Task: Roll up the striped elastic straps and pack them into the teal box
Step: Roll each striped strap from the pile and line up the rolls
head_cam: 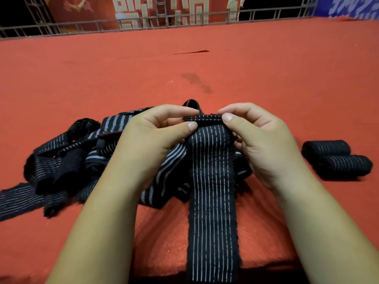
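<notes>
A black elastic strap with white stripes (212, 191) runs from the near table edge up to my hands. My left hand (155, 132) and my right hand (256, 136) both pinch its folded far end between thumb and fingers, one at each side. Under and left of my hands lies a tangled pile of several loose striped straps (67, 160). Two rolled straps (336, 158) lie side by side to the right of my right hand. No teal box is in view.
The work surface is a red felt cloth (205, 64) with a dark stain near its middle. A metal railing (143, 23) with red and blue banners behind it runs along the far edge.
</notes>
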{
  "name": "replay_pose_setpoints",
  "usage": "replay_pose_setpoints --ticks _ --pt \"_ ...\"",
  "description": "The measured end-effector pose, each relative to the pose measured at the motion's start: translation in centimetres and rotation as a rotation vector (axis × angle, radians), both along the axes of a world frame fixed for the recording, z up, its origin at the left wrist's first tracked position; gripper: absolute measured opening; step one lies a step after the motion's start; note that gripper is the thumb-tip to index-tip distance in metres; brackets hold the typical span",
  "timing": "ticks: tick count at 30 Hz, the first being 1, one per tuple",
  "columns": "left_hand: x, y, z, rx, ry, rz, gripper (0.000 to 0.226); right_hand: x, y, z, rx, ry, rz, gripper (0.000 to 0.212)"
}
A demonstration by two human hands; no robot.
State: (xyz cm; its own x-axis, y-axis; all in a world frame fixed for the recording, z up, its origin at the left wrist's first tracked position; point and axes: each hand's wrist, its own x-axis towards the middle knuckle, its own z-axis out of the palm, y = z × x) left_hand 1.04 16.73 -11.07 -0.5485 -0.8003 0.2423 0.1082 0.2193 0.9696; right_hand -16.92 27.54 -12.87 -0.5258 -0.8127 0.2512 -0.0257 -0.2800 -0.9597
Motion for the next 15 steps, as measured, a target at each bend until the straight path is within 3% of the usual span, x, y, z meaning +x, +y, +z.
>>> replay_pose_setpoints --ticks 7,15 --pt "0.4 0.5 0.2 0.045 0.029 -0.022 0.019 0.5 0.6 0.7 -0.043 0.076 0.031 0.017" --pt "0.4 0.6 -0.1 0.054 0.019 0.041 0.028 0.5 1.2 1.0 0.066 0.234 0.048 0.018"
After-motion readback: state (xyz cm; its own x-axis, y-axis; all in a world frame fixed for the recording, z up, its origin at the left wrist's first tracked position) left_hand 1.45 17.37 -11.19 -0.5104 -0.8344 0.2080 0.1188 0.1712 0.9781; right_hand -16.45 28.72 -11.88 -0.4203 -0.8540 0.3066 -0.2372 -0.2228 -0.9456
